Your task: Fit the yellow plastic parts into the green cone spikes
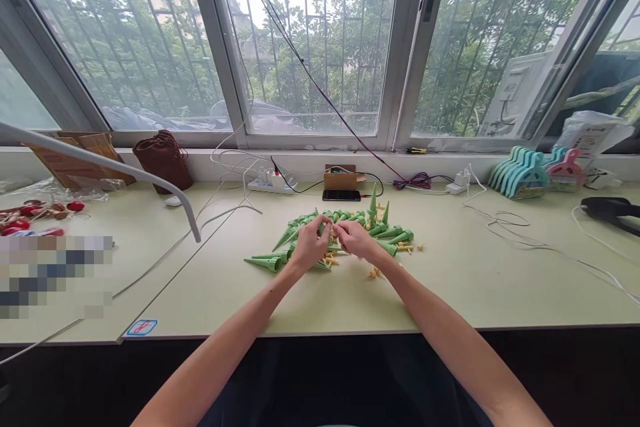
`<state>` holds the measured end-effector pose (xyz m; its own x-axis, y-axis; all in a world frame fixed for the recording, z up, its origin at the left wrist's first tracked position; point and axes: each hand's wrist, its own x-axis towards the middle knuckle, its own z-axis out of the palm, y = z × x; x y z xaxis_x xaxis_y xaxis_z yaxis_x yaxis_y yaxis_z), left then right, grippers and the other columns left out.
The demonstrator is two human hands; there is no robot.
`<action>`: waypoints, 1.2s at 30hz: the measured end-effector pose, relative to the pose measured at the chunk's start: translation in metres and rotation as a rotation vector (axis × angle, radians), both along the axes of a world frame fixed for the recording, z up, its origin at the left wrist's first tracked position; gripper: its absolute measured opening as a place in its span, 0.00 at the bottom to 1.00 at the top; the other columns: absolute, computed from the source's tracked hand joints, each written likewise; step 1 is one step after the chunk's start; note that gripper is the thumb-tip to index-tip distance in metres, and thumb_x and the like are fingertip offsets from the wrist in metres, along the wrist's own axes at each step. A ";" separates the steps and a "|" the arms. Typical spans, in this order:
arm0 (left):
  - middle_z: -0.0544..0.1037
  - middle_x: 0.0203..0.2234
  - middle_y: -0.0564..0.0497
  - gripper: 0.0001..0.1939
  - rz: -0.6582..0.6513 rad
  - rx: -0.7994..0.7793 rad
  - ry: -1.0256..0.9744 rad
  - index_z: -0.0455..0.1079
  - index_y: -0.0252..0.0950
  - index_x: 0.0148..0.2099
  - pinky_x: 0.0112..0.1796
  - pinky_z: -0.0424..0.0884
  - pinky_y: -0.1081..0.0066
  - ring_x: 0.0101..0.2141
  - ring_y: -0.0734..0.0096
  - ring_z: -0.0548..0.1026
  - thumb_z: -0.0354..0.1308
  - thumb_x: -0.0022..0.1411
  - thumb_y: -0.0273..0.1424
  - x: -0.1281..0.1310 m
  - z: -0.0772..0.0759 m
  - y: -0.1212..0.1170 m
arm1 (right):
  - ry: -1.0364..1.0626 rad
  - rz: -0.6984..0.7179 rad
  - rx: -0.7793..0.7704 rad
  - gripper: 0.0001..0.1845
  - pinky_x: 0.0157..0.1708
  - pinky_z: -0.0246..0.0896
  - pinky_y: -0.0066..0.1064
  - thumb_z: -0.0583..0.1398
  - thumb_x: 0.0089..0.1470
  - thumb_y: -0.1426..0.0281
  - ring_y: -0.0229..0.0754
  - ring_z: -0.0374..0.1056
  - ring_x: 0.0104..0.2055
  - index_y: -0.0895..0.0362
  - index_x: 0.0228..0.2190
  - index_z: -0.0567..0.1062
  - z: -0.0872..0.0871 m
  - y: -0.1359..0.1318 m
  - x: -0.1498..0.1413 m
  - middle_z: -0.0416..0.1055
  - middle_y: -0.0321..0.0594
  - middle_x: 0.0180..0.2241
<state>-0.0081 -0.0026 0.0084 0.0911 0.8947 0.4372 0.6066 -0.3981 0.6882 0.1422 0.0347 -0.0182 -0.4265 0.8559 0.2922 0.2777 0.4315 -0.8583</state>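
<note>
My left hand (312, 241) and my right hand (357, 240) meet above a pile of green plastic cone-shaped spikes (270, 263). On both hands the thumb and fingers are pinched together, fingertips almost touching. Whatever lies between them is too small or too hidden to name. Most spikes lie on their sides around my hands, while one green spike (373, 205) stands upright behind my right hand. Small yellow plastic pieces (330, 259) are scattered among the spikes, and a few more yellow bits (374, 273) lie below my right wrist.
Behind the pile are a phone (341, 195), a small cardboard box (340, 179) and a power strip (273, 185). White cables (530, 232) cross the table (450, 293) on both sides. Turquoise clips (517, 173) stand at right; a brown pouch (163, 161) and a grey curved arm (170, 190) at left.
</note>
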 end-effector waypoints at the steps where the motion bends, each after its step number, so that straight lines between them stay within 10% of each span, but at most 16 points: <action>1: 0.65 0.17 0.58 0.11 -0.001 0.000 -0.002 0.68 0.39 0.39 0.23 0.61 0.75 0.18 0.75 0.65 0.47 0.61 0.36 0.000 0.000 0.000 | -0.010 -0.005 0.011 0.17 0.17 0.47 0.25 0.49 0.60 0.62 0.32 0.54 0.15 0.56 0.23 0.62 0.001 0.000 0.000 0.58 0.30 0.13; 36: 0.63 0.16 0.58 0.13 0.006 0.016 -0.007 0.69 0.39 0.40 0.24 0.59 0.74 0.18 0.74 0.61 0.46 0.61 0.36 0.000 0.000 0.001 | 0.000 0.043 -0.010 0.18 0.17 0.47 0.25 0.49 0.59 0.60 0.32 0.53 0.17 0.56 0.22 0.60 0.005 -0.005 0.000 0.56 0.31 0.17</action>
